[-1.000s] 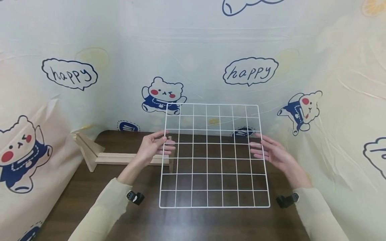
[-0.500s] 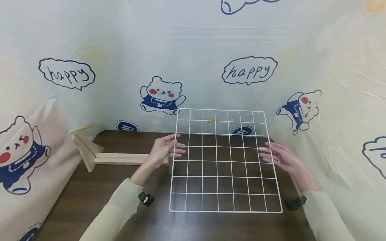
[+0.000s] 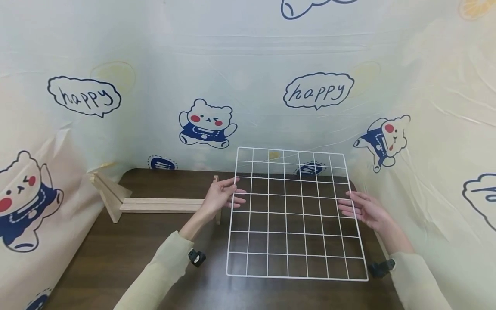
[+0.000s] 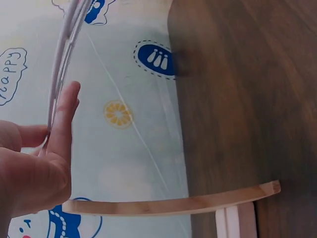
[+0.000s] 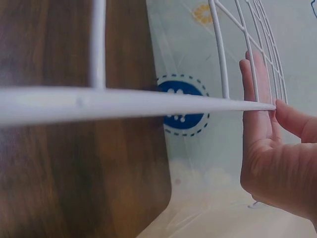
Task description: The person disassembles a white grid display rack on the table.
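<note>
A white wire grid panel is held tilted up over the table by both hands. The left hand pinches its left side bar between thumb and fingers; in the left wrist view this hand has the panel edge-on at its thumb tip. On the opposite side bar, the right hand grips with the thumb in front and the fingers behind. In the right wrist view, the thumb of the right hand presses on the panel's side bar, other fingers extended behind the wires.
A wooden stand with two end pieces joined by light rails lies at the back left of the brown table; the left hand is close to its right end piece. Printed cloth hangs behind and at both sides.
Both hands have carried the grid panel to the right and slightly down in the head view. The stand's right end piece now shows to the left of the panel. Both grips look the same.
</note>
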The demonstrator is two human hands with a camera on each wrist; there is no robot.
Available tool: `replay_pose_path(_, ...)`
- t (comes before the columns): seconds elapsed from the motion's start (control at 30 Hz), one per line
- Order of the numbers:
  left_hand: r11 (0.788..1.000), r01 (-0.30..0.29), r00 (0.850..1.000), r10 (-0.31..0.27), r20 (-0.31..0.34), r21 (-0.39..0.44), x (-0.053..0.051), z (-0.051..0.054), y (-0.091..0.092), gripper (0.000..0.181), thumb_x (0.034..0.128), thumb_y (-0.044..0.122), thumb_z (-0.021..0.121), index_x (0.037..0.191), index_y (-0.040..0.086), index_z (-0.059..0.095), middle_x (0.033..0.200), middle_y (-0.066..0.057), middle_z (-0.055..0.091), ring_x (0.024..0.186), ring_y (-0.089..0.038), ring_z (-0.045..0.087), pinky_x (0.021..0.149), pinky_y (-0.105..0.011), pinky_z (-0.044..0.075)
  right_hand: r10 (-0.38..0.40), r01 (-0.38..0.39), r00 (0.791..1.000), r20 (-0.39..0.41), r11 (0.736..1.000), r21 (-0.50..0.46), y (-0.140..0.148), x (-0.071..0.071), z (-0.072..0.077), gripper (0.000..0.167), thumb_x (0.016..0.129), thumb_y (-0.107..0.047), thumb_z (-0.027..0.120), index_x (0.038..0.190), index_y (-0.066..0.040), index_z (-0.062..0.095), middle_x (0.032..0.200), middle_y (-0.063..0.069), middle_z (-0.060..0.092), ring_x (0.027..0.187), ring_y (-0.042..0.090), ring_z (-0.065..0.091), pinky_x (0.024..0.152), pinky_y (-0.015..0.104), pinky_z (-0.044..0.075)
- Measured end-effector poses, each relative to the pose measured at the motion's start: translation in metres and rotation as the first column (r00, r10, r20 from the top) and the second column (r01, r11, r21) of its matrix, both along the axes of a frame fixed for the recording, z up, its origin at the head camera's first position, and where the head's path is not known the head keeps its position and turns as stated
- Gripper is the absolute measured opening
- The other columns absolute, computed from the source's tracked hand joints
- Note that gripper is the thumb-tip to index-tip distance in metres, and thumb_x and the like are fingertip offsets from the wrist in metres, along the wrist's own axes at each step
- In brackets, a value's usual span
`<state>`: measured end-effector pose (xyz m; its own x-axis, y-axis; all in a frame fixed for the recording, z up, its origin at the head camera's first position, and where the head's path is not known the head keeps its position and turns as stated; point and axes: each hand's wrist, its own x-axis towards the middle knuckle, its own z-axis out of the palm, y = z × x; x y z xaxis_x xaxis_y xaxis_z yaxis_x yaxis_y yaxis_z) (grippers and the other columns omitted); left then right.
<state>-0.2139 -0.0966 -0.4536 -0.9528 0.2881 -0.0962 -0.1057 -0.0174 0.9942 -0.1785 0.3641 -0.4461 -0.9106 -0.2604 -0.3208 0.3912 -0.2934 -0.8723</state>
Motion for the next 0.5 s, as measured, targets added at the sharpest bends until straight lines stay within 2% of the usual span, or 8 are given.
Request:
replay_pose_path(0.23,0.996,0.077,0.994,-0.08,0.08,0.041,-0.004,-0.022,0.006,0.046,0.1027,0.008,0.044,0.149,0.009,0.036,0.12,-0.019,0.065,0.087,-0.034,0.07,0.076,-0.051,0.056,0.001,0.0,1.0,-0.016,0.999,0.032,0.013,0.0,-0.011,0.027,0.107,-0.015,0.033,0.106,-0.016,0.06,0.101,0.007,0.072,0.093,0.022,0.07,0.083,0.036,0.056)
replay_pose_path(0.37,0.994,0.067,0.988,-0.078,0.13,0.088,-0.005,-0.035,0.013,0.046,0.1029,0.006,0.042,0.148,0.009,0.037,0.119,-0.021,0.064,0.087,-0.035,0.07,0.078,-0.053,0.055,-0.016,0.017,1.0,-0.02,0.997,0.077,0.017,-0.001,-0.015,0.027,0.107,-0.014,0.033,0.106,-0.018,0.06,0.1,0.005,0.072,0.092,0.021,0.07,0.083,0.037,0.057)
replay_pose_path(0.5,0.992,0.038,0.984,-0.058,0.167,0.118,-0.005,-0.046,0.02,0.046,0.1023,0.003,0.042,0.147,0.009,0.038,0.118,-0.022,0.064,0.086,-0.035,0.07,0.08,-0.056,0.052,-0.02,0.022,1.0,-0.017,0.988,0.151,0.018,-0.005,-0.018,0.02,0.107,-0.013,0.034,0.113,-0.015,0.053,0.1,0.003,0.072,0.093,0.02,0.07,0.086,0.039,0.055)
